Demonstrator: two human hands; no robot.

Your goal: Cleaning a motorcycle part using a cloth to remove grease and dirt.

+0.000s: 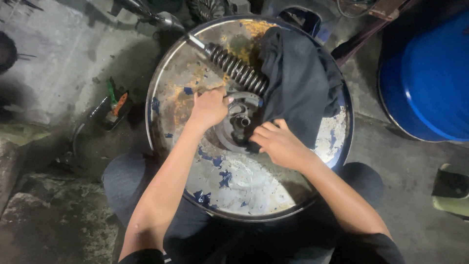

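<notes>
You are sitting over a rusty round drum lid that is serving as your worktop, its metal face showing orange rust and flakes of blue paint. Near its middle is lying a round grey metal hub with a short spindle standing up at its centre, and a coil spring on a rod is running from the hub away toward the far left rim. Your left hand is pressing down on the left edge of the hub, fingers curled over it in a loose hold. Your right hand is resting half closed at the hub's near right edge, fingertips touching both the metal and the hem of a black cloth that is draped over the far right part of the lid. The hub and spring are looking heavy, stiff and probably greasy, so the rim of the hub and the bare rod are the surest places to take hold; the cloth is soft and limp and is going to bunch under a grip. A blue barrel is standing well apart on the far right, and a small dark tray holding green and orange bits is lying on the floor to the left. No label is showing clearly.
</notes>
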